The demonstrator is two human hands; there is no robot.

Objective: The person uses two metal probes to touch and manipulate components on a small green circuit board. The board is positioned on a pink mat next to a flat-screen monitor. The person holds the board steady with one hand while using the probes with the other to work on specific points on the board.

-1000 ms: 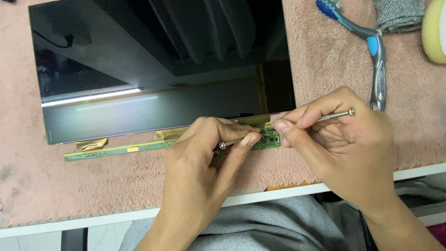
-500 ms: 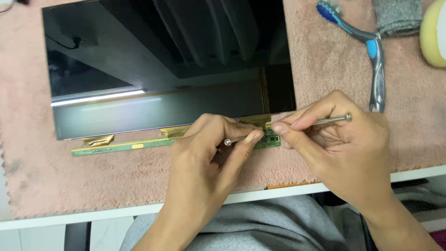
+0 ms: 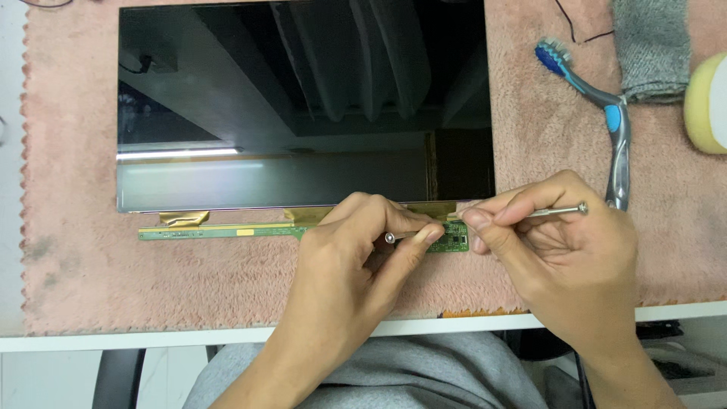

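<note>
A dark glossy display panel (image 3: 303, 106) lies flat on a pink fleecy mat (image 3: 91, 265). A narrow green circuit strip (image 3: 219, 231) runs along the panel's near edge, joined to it by gold flex tabs (image 3: 184, 218). My left hand (image 3: 356, 265) pinches a thin metal tool (image 3: 394, 237) over the strip's right end. My right hand (image 3: 560, 250) grips a second thin metal tool (image 3: 560, 211), with its fingertips at that same end of the strip. Both tools' tips are hidden under my fingers.
A blue and grey toothbrush (image 3: 613, 121) lies on the mat at the right, next to a grey cloth (image 3: 651, 45) and a yellow sponge (image 3: 708, 102). The white table edge (image 3: 136, 338) runs along the front; my lap in grey fabric (image 3: 424, 375) is below it.
The view has shifted, so the panel and strip sit further right in the frame. Both hands stay at the strip's right end with their tools, barely moving.
</note>
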